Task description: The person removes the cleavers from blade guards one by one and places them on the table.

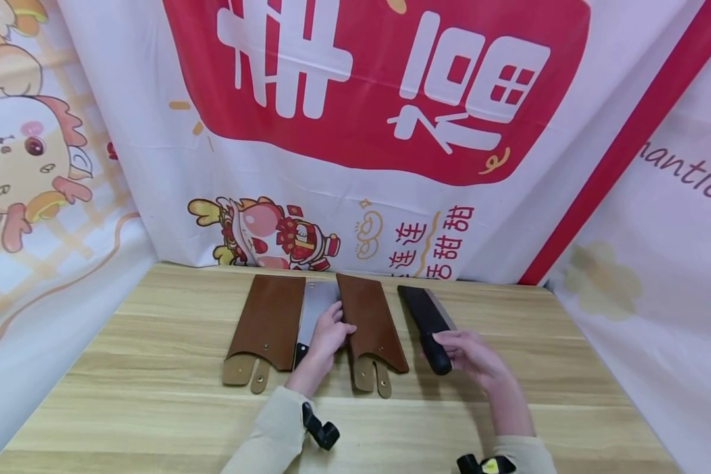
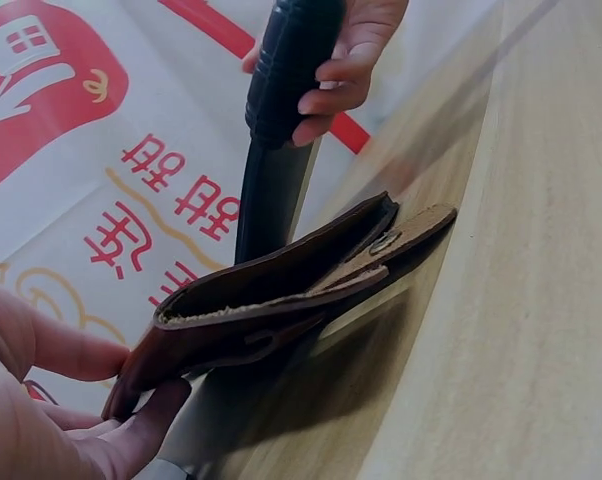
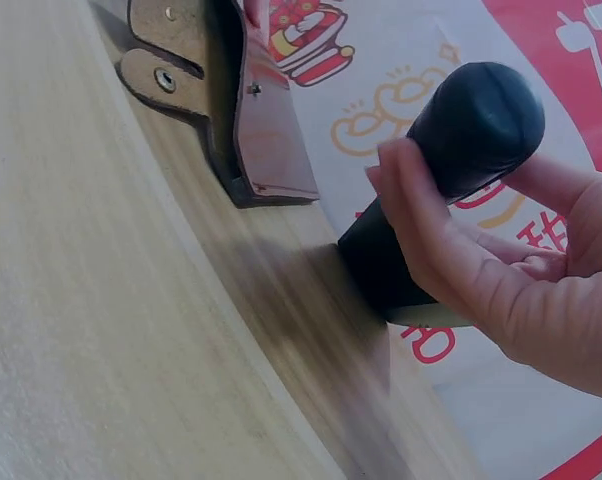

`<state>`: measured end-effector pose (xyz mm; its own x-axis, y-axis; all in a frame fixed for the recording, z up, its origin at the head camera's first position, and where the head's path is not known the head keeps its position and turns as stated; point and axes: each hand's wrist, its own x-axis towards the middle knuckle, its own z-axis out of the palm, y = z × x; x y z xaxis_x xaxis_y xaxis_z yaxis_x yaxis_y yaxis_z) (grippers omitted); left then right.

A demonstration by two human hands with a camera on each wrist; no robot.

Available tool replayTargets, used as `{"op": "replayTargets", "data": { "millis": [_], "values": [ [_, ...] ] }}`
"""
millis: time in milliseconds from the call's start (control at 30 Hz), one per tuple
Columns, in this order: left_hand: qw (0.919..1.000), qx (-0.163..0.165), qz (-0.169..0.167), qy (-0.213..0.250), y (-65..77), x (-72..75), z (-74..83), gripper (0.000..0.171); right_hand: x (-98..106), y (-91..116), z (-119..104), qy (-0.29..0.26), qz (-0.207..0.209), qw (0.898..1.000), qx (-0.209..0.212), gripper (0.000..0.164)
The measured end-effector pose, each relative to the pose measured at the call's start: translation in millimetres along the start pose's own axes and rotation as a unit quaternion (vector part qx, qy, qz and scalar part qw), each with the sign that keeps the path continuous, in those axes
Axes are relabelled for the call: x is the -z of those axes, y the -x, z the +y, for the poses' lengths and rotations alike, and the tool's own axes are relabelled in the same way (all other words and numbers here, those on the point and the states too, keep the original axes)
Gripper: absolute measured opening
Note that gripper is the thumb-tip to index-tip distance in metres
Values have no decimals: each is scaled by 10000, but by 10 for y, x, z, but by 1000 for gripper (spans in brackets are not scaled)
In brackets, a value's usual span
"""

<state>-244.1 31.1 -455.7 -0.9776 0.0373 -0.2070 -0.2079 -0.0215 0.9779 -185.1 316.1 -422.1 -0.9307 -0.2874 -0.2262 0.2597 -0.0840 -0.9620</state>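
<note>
In the head view my left hand (image 1: 327, 337) pinches the left edge of a brown leather knife sheath (image 1: 372, 316). The left wrist view shows this sheath (image 2: 211, 345) tilted up off the table, its mouth gaping. My right hand (image 1: 475, 355) grips a knife (image 1: 419, 313) by its black handle, to the right of that sheath. Its dark blade points away from me; the blade's tip is outside the sheath. A second knife (image 1: 318, 308) with a silver blade lies left of the held sheath, partly hidden by my left hand.
Another brown leather sheath (image 1: 269, 316) lies flat on the left, touching or overlapping the silver blade. All rest on a wooden table (image 1: 172, 368). A printed cloth (image 1: 308, 171) hangs along the table's back edge.
</note>
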Motion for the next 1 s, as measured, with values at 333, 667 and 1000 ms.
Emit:
{"op": "replayTargets", "data": {
  "millis": [333, 667, 1000],
  "values": [
    [9997, -111, -169, -105, 14, -6, 2, 84, -71, -53, 37, 398, 69, 9990, -178, 34],
    [9986, -146, -240, -452, 5, -9, -27, 87, -68, -75, 111, 728, 250, 9967, -265, 54],
    [9986, -5, -326, -416, 28, -7, 0, 83, -161, -48, 91, 2267, 750, 9707, -286, 39]
  ]
}}
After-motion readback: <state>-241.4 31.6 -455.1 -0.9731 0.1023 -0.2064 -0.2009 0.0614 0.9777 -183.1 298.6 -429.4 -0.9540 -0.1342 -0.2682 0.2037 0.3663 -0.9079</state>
